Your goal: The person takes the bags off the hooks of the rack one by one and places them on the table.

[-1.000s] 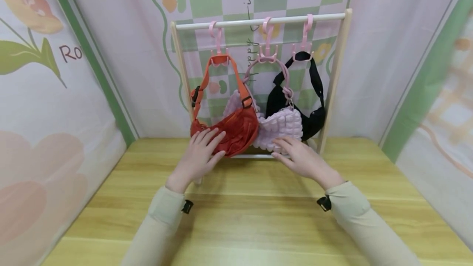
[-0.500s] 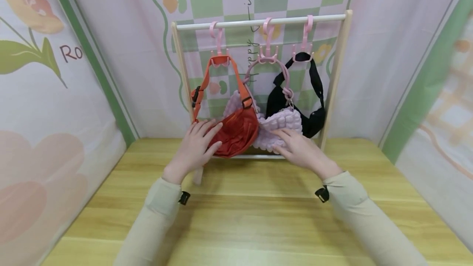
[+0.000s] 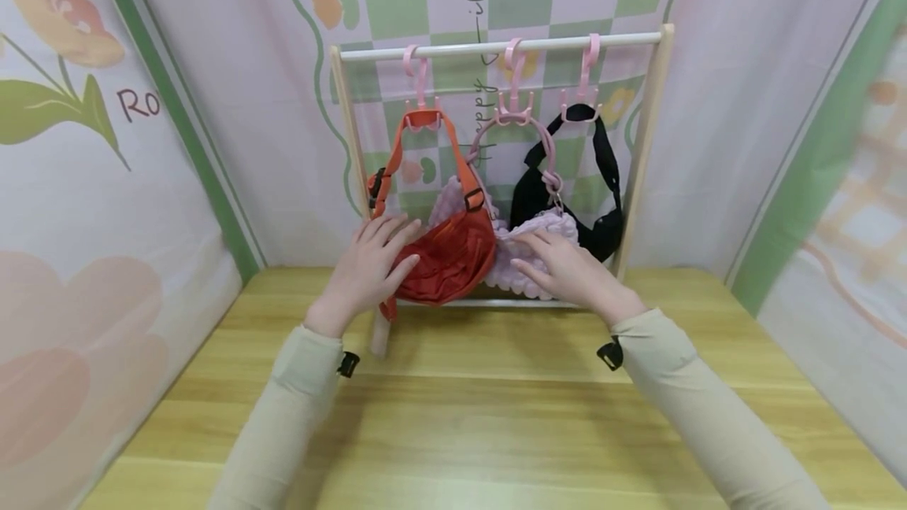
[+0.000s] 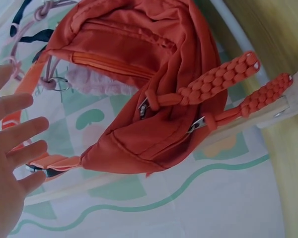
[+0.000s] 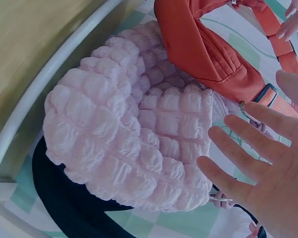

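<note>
Fingers spread apart and empty, the left hand (image 3: 361,270) is nearer the red waist bag (image 3: 453,258), hung just beyond it from a pink hanger (image 3: 421,83), long axis running crosswise toward the puffy pink bag (image 5: 119,134) before the likewise splayed right hand (image 3: 577,274).

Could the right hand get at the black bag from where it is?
Probably yes: the lilac bag covers part of the black bag but leaves its right end showing, so the right hand could likely reach around.
</note>
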A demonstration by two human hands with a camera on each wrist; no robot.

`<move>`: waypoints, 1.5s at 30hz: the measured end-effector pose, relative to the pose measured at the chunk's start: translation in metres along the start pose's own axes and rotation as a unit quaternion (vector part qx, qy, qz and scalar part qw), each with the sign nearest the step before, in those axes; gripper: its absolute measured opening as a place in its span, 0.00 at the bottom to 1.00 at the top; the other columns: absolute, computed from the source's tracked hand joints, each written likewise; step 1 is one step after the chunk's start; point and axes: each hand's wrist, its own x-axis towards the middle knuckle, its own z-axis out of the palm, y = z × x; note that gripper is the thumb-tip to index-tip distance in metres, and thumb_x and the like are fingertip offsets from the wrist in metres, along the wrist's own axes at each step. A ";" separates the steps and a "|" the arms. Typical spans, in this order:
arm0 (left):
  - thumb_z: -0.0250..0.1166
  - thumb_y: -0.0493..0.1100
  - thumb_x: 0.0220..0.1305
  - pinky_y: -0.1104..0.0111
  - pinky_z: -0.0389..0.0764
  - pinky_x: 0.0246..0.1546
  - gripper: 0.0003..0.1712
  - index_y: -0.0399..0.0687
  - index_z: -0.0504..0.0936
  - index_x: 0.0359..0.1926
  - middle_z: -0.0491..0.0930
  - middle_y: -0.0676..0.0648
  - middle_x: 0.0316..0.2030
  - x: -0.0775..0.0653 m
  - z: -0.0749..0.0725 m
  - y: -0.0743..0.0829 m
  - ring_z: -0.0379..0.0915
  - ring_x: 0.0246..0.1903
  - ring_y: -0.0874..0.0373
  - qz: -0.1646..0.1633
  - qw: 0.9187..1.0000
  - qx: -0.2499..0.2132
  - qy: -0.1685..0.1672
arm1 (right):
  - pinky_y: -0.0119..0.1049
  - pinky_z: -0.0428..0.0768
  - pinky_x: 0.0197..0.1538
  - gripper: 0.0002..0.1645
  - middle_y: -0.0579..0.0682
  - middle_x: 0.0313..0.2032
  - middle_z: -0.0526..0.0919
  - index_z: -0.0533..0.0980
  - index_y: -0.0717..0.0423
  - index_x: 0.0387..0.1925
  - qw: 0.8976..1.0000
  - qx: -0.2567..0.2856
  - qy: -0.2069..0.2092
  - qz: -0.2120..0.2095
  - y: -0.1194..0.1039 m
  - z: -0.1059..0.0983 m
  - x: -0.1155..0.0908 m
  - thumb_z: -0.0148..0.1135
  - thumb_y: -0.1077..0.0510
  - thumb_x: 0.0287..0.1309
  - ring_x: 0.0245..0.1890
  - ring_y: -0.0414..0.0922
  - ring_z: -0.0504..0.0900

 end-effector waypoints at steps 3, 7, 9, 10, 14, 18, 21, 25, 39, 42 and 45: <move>0.53 0.52 0.69 0.49 0.57 0.66 0.28 0.47 0.67 0.66 0.68 0.41 0.63 0.003 -0.002 -0.002 0.60 0.63 0.44 0.002 1.000 0.000 0.002 | 0.52 0.75 0.56 0.28 0.60 0.57 0.74 0.70 0.58 0.61 1.000 0.002 -0.013 0.011 -0.002 -0.003 0.005 0.53 0.45 0.66 0.56 0.55 0.74; 0.52 0.53 0.69 0.49 0.56 0.67 0.29 0.48 0.67 0.67 0.68 0.41 0.63 0.007 -0.007 -0.005 0.59 0.64 0.44 -0.003 1.000 -0.003 -0.004 | 0.52 0.73 0.57 0.29 0.59 0.56 0.75 0.69 0.58 0.61 1.000 -0.001 -0.022 0.013 -0.003 -0.006 0.011 0.51 0.44 0.67 0.56 0.55 0.74; 0.52 0.54 0.70 0.49 0.55 0.67 0.29 0.48 0.66 0.67 0.67 0.42 0.64 0.009 -0.010 -0.005 0.58 0.65 0.45 -0.006 1.000 -0.002 -0.010 | 0.51 0.74 0.57 0.29 0.58 0.56 0.75 0.69 0.58 0.61 1.000 -0.001 -0.019 0.008 -0.004 -0.007 0.015 0.51 0.44 0.67 0.55 0.54 0.75; 0.52 0.54 0.70 0.49 0.55 0.68 0.29 0.49 0.65 0.68 0.67 0.42 0.64 0.010 -0.011 -0.006 0.58 0.65 0.45 -0.007 1.000 -0.001 -0.014 | 0.51 0.74 0.56 0.29 0.58 0.56 0.75 0.69 0.58 0.61 1.000 0.000 -0.018 0.005 -0.004 -0.007 0.016 0.51 0.44 0.67 0.55 0.54 0.76; 0.50 0.55 0.71 0.48 0.52 0.68 0.29 0.50 0.64 0.68 0.65 0.42 0.65 0.015 -0.014 -0.007 0.56 0.66 0.45 -0.007 1.000 0.004 -0.024 | 0.51 0.75 0.55 0.29 0.59 0.55 0.75 0.69 0.59 0.61 1.000 0.012 -0.015 -0.004 -0.006 -0.010 0.022 0.52 0.45 0.67 0.53 0.54 0.77; 0.50 0.55 0.71 0.48 0.52 0.69 0.29 0.50 0.64 0.68 0.65 0.42 0.66 0.021 -0.016 -0.008 0.56 0.66 0.45 -0.005 1.000 0.002 -0.029 | 0.51 0.75 0.54 0.28 0.59 0.54 0.75 0.69 0.57 0.61 1.000 0.016 -0.018 -0.005 -0.008 -0.012 0.027 0.51 0.44 0.68 0.52 0.55 0.77; 0.49 0.56 0.71 0.48 0.52 0.68 0.29 0.50 0.64 0.68 0.65 0.42 0.66 0.025 -0.018 -0.009 0.56 0.66 0.44 -0.004 0.999 0.003 -0.035 | 0.51 0.76 0.53 0.28 0.59 0.54 0.75 0.70 0.57 0.60 1.000 0.007 -0.017 -0.007 -0.008 -0.014 0.031 0.50 0.44 0.68 0.51 0.54 0.78; 0.49 0.56 0.71 0.48 0.52 0.68 0.30 0.50 0.64 0.68 0.66 0.42 0.65 0.030 -0.019 -0.011 0.56 0.66 0.43 -0.007 0.999 0.006 -0.046 | 0.52 0.75 0.55 0.29 0.59 0.54 0.76 0.70 0.58 0.61 1.000 0.001 -0.013 -0.011 -0.009 -0.016 0.037 0.50 0.43 0.67 0.53 0.55 0.76; 0.47 0.57 0.72 0.48 0.51 0.69 0.30 0.51 0.64 0.68 0.66 0.42 0.65 0.041 -0.030 -0.016 0.55 0.67 0.43 -0.011 0.997 0.025 -0.073 | 0.52 0.74 0.56 0.31 0.58 0.56 0.75 0.69 0.55 0.62 0.999 0.001 -0.039 0.017 -0.013 -0.026 0.054 0.49 0.41 0.67 0.56 0.53 0.74; 0.47 0.57 0.72 0.48 0.50 0.70 0.29 0.52 0.64 0.69 0.65 0.42 0.66 0.043 -0.032 -0.015 0.54 0.68 0.43 -0.013 0.996 0.027 -0.080 | 0.51 0.72 0.58 0.30 0.58 0.56 0.74 0.69 0.55 0.62 0.999 0.001 -0.042 0.016 -0.013 -0.028 0.058 0.49 0.41 0.67 0.57 0.54 0.73; 0.47 0.57 0.72 0.49 0.50 0.70 0.29 0.52 0.63 0.69 0.65 0.42 0.66 0.044 -0.035 -0.015 0.54 0.68 0.44 -0.014 0.996 0.026 -0.084 | 0.52 0.71 0.59 0.31 0.58 0.58 0.73 0.68 0.55 0.63 0.999 0.004 -0.048 0.021 -0.013 -0.031 0.062 0.49 0.41 0.67 0.59 0.54 0.72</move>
